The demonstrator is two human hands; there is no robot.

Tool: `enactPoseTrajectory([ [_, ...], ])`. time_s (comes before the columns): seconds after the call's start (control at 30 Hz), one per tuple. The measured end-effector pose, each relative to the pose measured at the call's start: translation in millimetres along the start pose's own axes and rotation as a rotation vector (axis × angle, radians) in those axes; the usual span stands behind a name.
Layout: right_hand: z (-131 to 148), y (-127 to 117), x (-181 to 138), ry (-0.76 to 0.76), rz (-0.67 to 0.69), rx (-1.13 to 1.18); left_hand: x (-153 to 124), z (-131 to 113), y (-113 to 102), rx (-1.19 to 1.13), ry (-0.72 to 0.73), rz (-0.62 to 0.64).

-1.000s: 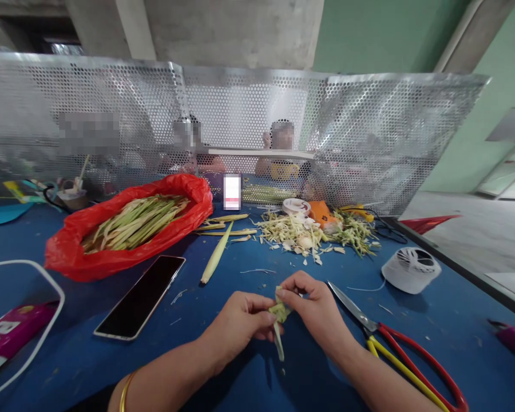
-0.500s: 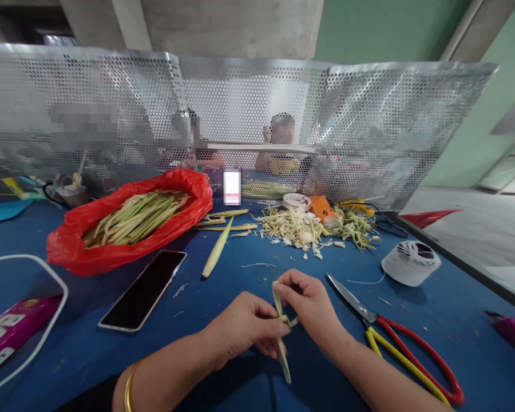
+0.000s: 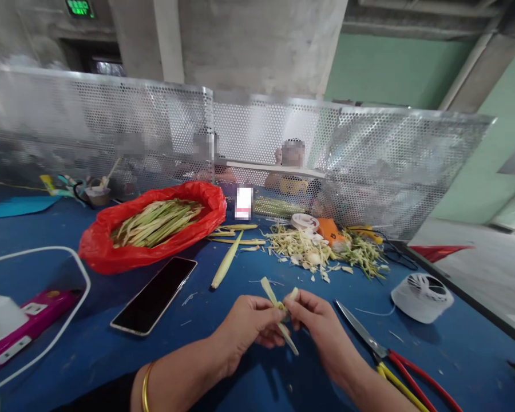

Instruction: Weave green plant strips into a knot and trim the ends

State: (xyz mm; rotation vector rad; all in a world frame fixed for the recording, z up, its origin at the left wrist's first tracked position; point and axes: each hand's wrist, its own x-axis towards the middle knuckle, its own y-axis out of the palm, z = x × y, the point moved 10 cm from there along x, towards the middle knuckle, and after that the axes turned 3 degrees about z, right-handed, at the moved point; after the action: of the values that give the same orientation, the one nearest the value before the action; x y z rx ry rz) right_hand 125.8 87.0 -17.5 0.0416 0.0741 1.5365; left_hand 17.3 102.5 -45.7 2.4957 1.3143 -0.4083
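Both of my hands meet low in the middle of the view over the blue table [image 3: 223, 377]. My left hand [image 3: 246, 323] and my right hand [image 3: 315, 320] pinch a folded pale green leaf strip [image 3: 278, 315] between their fingertips. One end of the strip sticks up to the left and the other points down towards me. A gold bangle [image 3: 146, 386] sits on my left wrist. Scissors [image 3: 386, 355] with red and yellow handles lie just right of my right hand.
A red plastic bag [image 3: 111, 252] holds green leaf strips [image 3: 158, 220]. A black phone [image 3: 154, 294] lies beside it. Leaf trimmings [image 3: 317, 252], a white fan [image 3: 423, 289], a pink item [image 3: 30, 323] and loose strips [image 3: 225, 266] lie around. People sit behind a perforated metal screen [image 3: 369, 166].
The camera has tilted up and shifted right. My hands have turned the strip, so its upper end now leans left and they pinch it closer together.
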Motion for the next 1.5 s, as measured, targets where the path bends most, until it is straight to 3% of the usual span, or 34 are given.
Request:
enactPoseTrajectory([
  [0.2, -4.9, -4.6, 3.3, -0.061, -0.11, 0.01, -0.8, -0.6, 6.5, 0.027, 0.023, 0.034],
  [0.3, -4.0, -14.3, 6.0, -0.07, -0.167, 0.0, -4.1, -5.2, 0.8, -0.068, 0.026, -0.007],
  [0.4, -2.4, -30.4, 3.2, -0.071, -0.29, 0.003, -8.9, -23.7, -6.4, -0.246, 0.153, -0.023],
  [0.47, -0.1, -23.9, 2.3, -0.085, -0.251, -0.044, -12.0, -38.4, -7.4, -0.348, 0.273, 0.018],
  [0.53, 3.0, -2.2, 1.7, -0.122, -0.117, -0.121, -13.1, -45.2, -6.9, -0.388, 0.34, 0.045],
  [0.67, -2.6, 26.0, -3.8, -0.123, -0.029, -0.137, -9.2, -37.8, 1.2, -0.364, 0.32, 0.059],
  [0.8, -17.9, 27.7, -7.8, -0.025, -0.069, 0.027, -8.1, -31.7, 7.4, -0.344, 0.3, 0.056],
  [0.93, -19.2, 28.7, -10.4, -0.02, -0.044, 0.187, -9.1, -33.0, 8.8, -0.316, 0.308, 0.079],
  [1.27, -37.6, 32.6, -12.3, 0.173, -0.012, 0.457, -10.2, -26.0, 8.2, -0.352, 0.264, 0.027],
  [1.37, -41.5, 33.5, -13.7, 0.215, -0.025, 0.493, -9.0, -24.6, 9.5, -0.331, 0.259, 0.036],
  [1.5, -36.7, 32.4, -13.4, 0.16, -0.042, 0.421, -4.5, -22.4, 3.7, -0.334, 0.253, 0.012],
])
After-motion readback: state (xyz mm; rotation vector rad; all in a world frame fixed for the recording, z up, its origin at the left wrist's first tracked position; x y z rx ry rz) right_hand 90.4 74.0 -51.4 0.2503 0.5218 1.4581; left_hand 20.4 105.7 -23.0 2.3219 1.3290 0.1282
